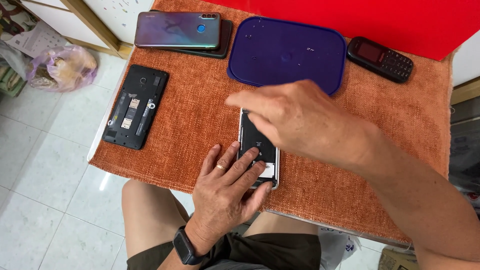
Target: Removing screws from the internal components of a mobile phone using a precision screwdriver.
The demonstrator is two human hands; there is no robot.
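A small phone with its back cover off (260,150) lies on the orange cloth (195,120) near the table's front edge. My left hand (227,187), with a ring and a black wristwatch, presses flat on the phone's lower end and holds it down. Hovering over the phone's upper half is my right hand (295,117); its fingers are curled and point left, hiding that part. Whether the right fingers pinch anything I cannot see.
Another opened black phone (136,106) lies at the cloth's left edge. Two stacked smartphones (180,31) sit at the back left, a dark blue plastic lid (287,52) at the back middle, a black keypad phone (381,59) at the back right. A plastic bag (62,67) rests on the tiled floor.
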